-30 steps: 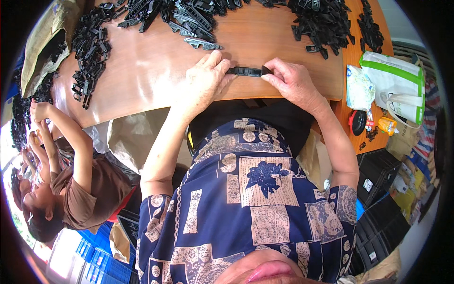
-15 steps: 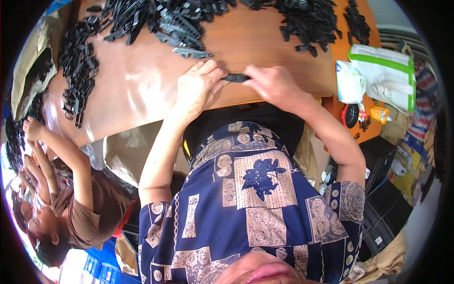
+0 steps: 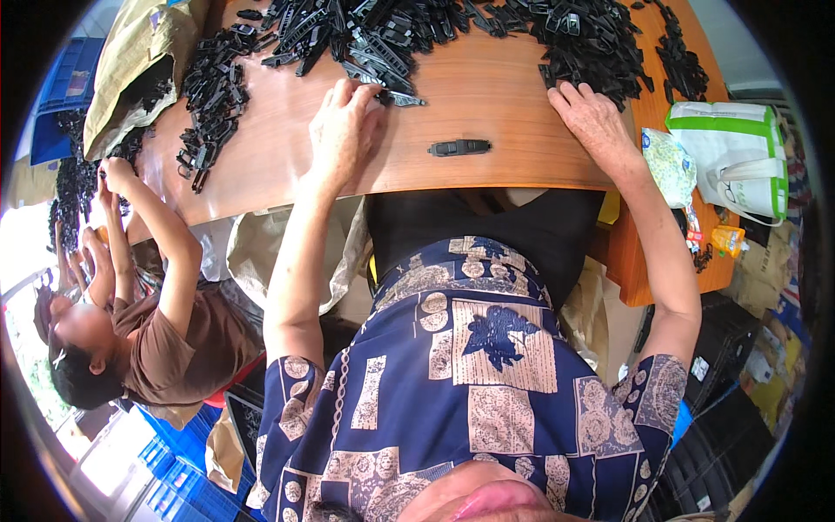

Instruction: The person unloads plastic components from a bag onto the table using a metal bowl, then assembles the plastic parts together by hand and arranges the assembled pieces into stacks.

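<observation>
A long black plastic part (image 3: 459, 148) lies by itself on the wooden table (image 3: 287, 148), between my hands and near the front edge. My left hand (image 3: 342, 130) is left of it, palm down. Its fingertips reach the near end of a grey slotted plastic strip (image 3: 402, 98) at the front of the big pile; the thumb is not clearly visible. Over on the right, my right hand (image 3: 591, 124) has its fingers stretched out and a little apart. They touch the near edge of a heap of small black plastic parts (image 3: 591, 52).
More black parts (image 3: 213, 109) form a strip on the left, and another row (image 3: 680, 56) lies far right. A white and green bag (image 3: 726, 139) sits on the right-hand side table. At left, a co-worker in a brown shirt (image 3: 165, 348) handles black parts beside a paper sack (image 3: 143, 61).
The black part that both hands held now lies on the table. My hands have separated, the left moving up to the grey strips and the right out to the right-hand heap. The view has shifted.
</observation>
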The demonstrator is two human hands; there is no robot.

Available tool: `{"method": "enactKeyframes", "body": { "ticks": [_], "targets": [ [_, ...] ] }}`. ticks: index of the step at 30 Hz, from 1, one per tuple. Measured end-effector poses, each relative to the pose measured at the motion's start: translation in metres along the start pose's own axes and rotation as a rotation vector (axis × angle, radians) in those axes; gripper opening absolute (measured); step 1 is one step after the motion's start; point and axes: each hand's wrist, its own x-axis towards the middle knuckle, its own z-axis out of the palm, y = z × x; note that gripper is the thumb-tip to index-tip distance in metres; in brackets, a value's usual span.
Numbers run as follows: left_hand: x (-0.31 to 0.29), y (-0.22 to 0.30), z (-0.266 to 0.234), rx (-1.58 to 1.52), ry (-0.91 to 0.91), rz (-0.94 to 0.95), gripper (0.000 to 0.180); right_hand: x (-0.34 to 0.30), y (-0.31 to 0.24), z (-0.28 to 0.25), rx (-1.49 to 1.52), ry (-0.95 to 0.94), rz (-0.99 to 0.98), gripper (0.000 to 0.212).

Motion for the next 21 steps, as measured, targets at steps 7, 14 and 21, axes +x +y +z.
{"method": "enactKeyframes", "body": {
  "ticks": [7,14,21],
  "targets": [
    [0.012,0.013,0.002,0.223,-0.177,0.196,0.028,0.011,-0.014,-0.004,0.692,0.298,0.173,0.031],
    [0.024,0.054,0.039,-0.860,-0.249,-0.235,0.068,0.005,-0.030,0.005,0.776,0.243,0.182,0.019],
    [0.048,0.070,0.056,-0.596,-0.405,-0.246,0.034,0.009,-0.034,-0.010,0.473,0.272,0.134,0.013]
  ]
}}
